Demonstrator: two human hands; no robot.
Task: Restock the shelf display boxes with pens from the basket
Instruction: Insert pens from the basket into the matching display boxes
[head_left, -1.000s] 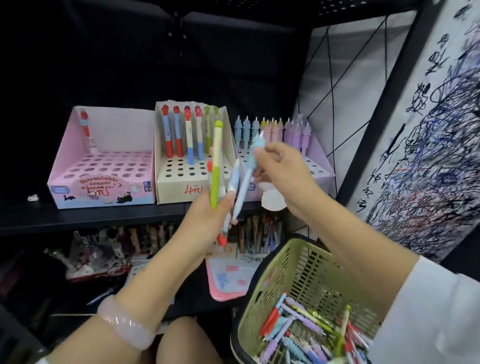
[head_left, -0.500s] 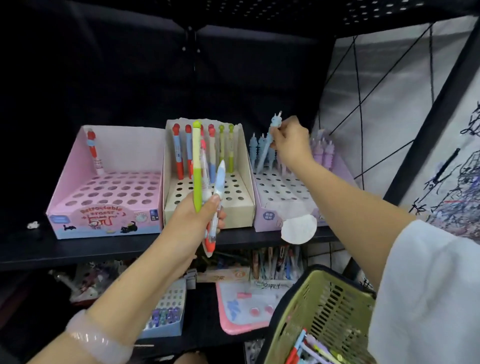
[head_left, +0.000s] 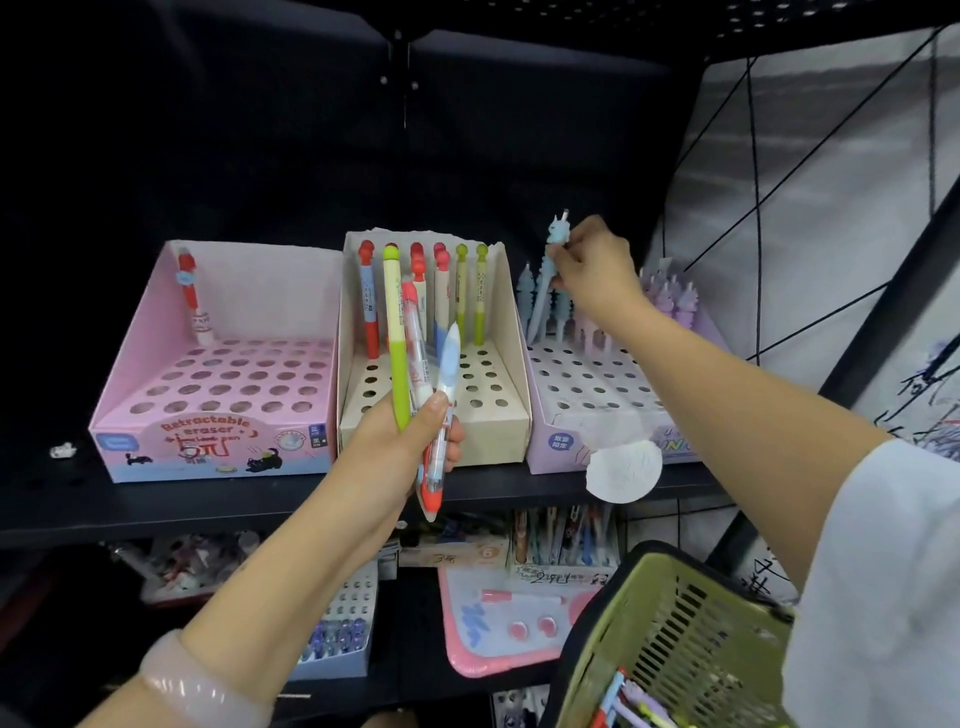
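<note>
Reaching over the lilac display box (head_left: 597, 395), our right hand (head_left: 589, 267) pinches a pale blue pen (head_left: 545, 291), tilted, its tip just above the back-row holes beside standing pens. Rows of vacant holes lie nearer the front edge. Our left hand (head_left: 402, 447) grips three pens (head_left: 415, 353) before the cream box (head_left: 498, 426). The basket (head_left: 675, 644) sits low right.

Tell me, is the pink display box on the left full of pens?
No, the pink box holds a single red pen in its back corner; its other holes are bare.
</note>
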